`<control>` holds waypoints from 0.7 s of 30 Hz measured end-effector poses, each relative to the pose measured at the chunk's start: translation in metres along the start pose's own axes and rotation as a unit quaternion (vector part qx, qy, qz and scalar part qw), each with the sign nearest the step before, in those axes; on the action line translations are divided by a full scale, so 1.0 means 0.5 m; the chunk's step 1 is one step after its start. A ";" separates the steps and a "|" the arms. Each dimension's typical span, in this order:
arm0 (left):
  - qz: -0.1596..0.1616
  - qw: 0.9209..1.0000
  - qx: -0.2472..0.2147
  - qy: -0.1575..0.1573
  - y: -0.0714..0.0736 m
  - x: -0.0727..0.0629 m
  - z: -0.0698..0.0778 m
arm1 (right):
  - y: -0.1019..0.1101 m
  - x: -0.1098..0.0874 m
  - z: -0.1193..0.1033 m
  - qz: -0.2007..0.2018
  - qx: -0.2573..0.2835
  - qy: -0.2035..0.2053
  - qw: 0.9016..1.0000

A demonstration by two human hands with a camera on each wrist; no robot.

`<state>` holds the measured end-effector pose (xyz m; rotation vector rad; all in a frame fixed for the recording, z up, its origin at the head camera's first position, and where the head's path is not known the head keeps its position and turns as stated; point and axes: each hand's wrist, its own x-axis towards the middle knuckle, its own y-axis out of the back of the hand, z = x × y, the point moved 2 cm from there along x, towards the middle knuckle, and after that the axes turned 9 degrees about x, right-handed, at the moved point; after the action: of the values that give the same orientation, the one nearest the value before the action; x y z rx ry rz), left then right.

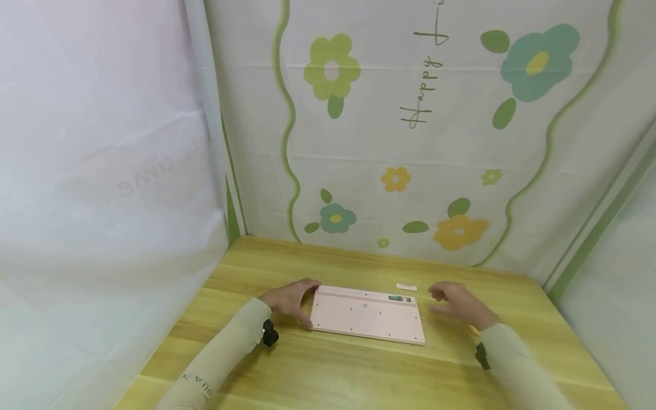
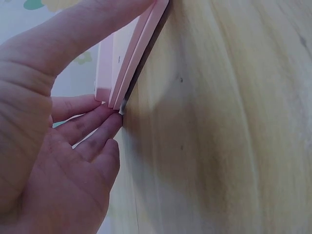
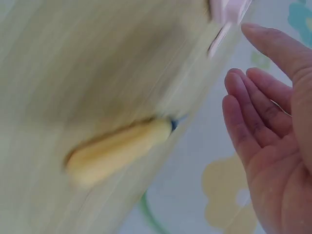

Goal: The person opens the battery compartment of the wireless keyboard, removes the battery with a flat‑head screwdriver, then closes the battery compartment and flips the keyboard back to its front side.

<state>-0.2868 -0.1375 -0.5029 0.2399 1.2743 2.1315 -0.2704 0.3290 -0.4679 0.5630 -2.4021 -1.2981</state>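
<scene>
A pink keyboard (image 1: 366, 319) lies underside up on the wooden table, screws dotted over its back. Near its far right corner is an uncovered compartment (image 1: 401, 298) with something green inside. My left hand (image 1: 289, 300) holds the keyboard's left end, thumb at the near corner and fingers at the far one; the left wrist view shows the fingertips at the keyboard's edge (image 2: 139, 56). To the right of the keyboard, my right hand (image 1: 461, 302) hovers with relaxed fingers and nothing in it. A small pale cover strip (image 1: 406, 287) lies just behind the compartment.
A screwdriver with a yellow handle (image 3: 119, 153) lies on the table below my right wrist, mostly hidden by the arm in the head view. White cloth with printed flowers (image 1: 394, 142) hangs behind the table, and more cloth hangs on both sides.
</scene>
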 end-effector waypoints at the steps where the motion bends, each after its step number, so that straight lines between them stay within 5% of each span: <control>1: -0.001 1.000 0.001 -0.001 0.001 0.000 0.001 | -0.007 0.010 -0.009 -0.003 -0.002 0.015 1.000; 13: -0.008 1.000 0.008 -0.004 -0.007 0.003 -0.003 | -0.079 0.084 -0.070 -0.006 -0.020 0.052 0.998; 21: -0.002 1.000 0.010 -0.008 -0.002 0.002 -0.007 | -0.090 0.107 -0.071 -0.022 0.027 0.005 0.999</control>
<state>-0.2888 -0.1389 -0.5056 0.2638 1.2867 2.1103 -0.2916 0.2548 -0.4816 0.6403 -2.4360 -1.2491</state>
